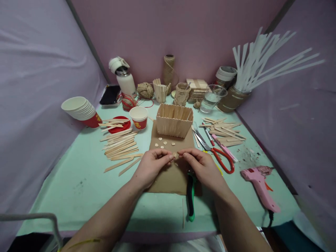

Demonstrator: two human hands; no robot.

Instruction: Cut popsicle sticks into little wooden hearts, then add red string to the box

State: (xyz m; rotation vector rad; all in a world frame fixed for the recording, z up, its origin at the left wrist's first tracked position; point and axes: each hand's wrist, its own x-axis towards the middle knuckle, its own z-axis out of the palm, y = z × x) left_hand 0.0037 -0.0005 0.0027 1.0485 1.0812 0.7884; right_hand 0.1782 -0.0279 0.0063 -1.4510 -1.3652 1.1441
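Observation:
Over a sheet of brown cardboard [170, 182], my two hands meet fingertip to fingertip. A small pale wooden piece [175, 154] sits between them. My left hand [153, 164] pinches it with thumb and forefinger. My right hand [201, 166] is also closed in a pinch at the piece's other side. Several similar wooden chips [165, 143] lie scattered on the cardboard just beyond. Behind them stands a rectangular box of craft sticks [173, 126]. Green-handled cutters [191, 196] lie beneath my right hand, their head partly hidden by it.
Loose craft sticks [122, 143] and paper cups [139, 117] are at left. Red-handled scissors [223, 159], a pink cutter knife [224, 148] and a pink glue gun [259, 185] lie at right. Along the back are a twine ball [145, 90] and a water cup [210, 101].

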